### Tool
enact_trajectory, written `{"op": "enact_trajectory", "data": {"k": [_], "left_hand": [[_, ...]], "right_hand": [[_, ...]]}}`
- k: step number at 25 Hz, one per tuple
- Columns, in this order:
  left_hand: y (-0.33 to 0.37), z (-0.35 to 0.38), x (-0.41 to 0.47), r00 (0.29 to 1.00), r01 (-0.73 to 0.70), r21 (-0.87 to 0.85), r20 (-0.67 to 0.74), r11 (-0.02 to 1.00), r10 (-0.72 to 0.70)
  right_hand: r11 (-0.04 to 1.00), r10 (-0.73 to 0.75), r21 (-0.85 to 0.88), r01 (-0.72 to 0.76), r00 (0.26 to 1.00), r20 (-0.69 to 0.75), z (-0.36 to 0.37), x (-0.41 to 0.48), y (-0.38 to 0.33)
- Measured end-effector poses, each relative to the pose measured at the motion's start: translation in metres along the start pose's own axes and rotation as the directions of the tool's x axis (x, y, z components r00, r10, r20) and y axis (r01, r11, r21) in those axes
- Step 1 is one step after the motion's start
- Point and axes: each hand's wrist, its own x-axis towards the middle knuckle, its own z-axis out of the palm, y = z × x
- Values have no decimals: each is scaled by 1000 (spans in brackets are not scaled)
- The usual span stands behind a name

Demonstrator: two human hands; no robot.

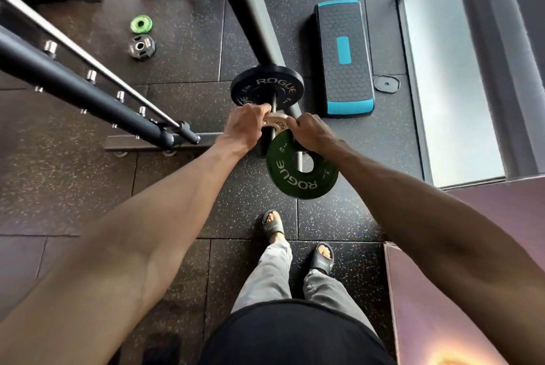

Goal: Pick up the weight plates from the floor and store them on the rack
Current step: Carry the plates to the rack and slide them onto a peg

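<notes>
Both bare arms reach forward; left hand and right hand meet, fingers curled round a small pale plate.

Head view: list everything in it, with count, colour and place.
black plate: one, black, on the rack peg, centre.
dark green plate: one, dark green, nearer than the black plate.
pale plate: one, whitish, at the peg, just above the dark green plate.
bright green plate: one, floor, upper left.
grey-black plate: one, floor, beside it.
step platform: one, black and blue, floor, right.
sandals: two, black, bottom centre.
left hand: one, fingers pinch the pale plate.
right hand: one, fingers grip the dark green plate.
</notes>
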Motion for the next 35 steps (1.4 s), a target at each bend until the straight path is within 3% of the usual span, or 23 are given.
{"op": "enact_trajectory", "data": {"k": [3, 6, 9, 13, 16, 18, 23, 32, 35], "left_hand": [[6, 4, -39, 999, 16, -44, 40, 999, -15], [11, 11, -69, 997, 75, -94, 34, 993, -72], [9, 20, -100, 987, 114, -75, 122, 991, -104], [-2, 35, -139, 949, 264, -39, 192, 964, -252], [-15, 41, -157, 920, 302, 4, 261, 953, -293], [-26, 43, -165, 894, 343, 7, 303, 939, -329], [-40, 45, -167, 869, 300, -45, 424, 953, -254], [-33, 15, -127, 875, 266, -225, 464, 937, -137], [-29, 9, -114, 901, 211, -207, 421, 955, -108]], "right_hand": [[995, 90, 12, -95, 968, 235, -7, -17, -3], [964, 160, 95, -249, 826, 541, -16, -33, 4], [947, 102, 162, -277, 739, 666, -27, -40, 3], [986, -17, 142, -84, 803, 595, -19, -33, -18], [984, -167, 12, 177, 902, 397, 10, -30, -32], [961, -258, -26, 277, 922, 288, 29, -27, -35], [960, -279, -27, 280, 960, 41, 54, -20, -46], [862, -403, -347, 371, 915, -24, 63, -22, -51], [821, -453, -400, 408, 891, -21, 57, -26, -44]]}}
